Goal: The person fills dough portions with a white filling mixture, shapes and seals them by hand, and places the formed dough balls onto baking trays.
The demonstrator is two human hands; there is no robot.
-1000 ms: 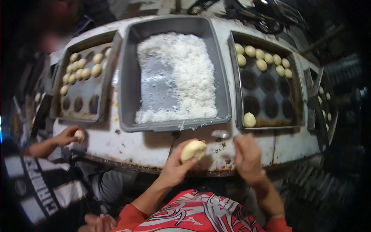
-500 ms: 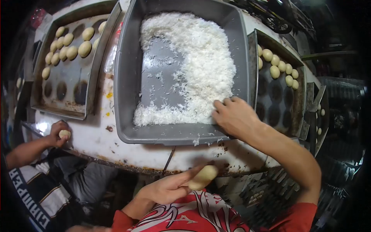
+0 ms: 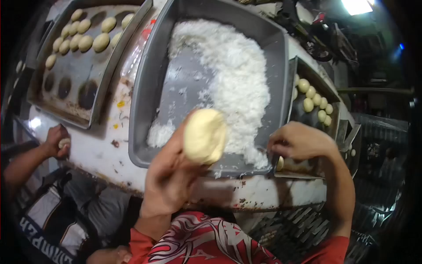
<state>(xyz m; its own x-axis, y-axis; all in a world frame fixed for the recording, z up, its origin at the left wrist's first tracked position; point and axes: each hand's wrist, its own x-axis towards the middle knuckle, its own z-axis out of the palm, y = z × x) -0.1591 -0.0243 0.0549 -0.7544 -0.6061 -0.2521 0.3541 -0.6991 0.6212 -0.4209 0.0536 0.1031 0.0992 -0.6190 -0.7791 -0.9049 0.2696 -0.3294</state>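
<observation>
My left hand (image 3: 169,176) is raised over the near part of the grey tub (image 3: 143,110), fingers closed round a pale yellow piece of dough (image 3: 205,136). White shreds (image 3: 239,83) lie in the tub, heaped along its far and right sides, with part of the bottom bare. My right hand (image 3: 303,141) is over the tub's near right corner and the edge of the right-hand tray (image 3: 303,169). Its fingers are curled downward; anything between them is hidden. Just below those fingertips a small piece of dough (image 3: 280,163) shows in the tray.
A metal tray (image 3: 70,79) with several dough balls (image 3: 85,43) stands at the left. More dough balls (image 3: 308,104) sit in the right tray. At the left, another person's hand (image 3: 57,141) holds a small dough piece (image 3: 64,142). A motorbike (image 3: 314,37) is behind the table.
My left hand has risen with the dough from beneath the table edge to over the tub. My right hand has moved right, from the white shreds to the right tray. The view has shifted.
</observation>
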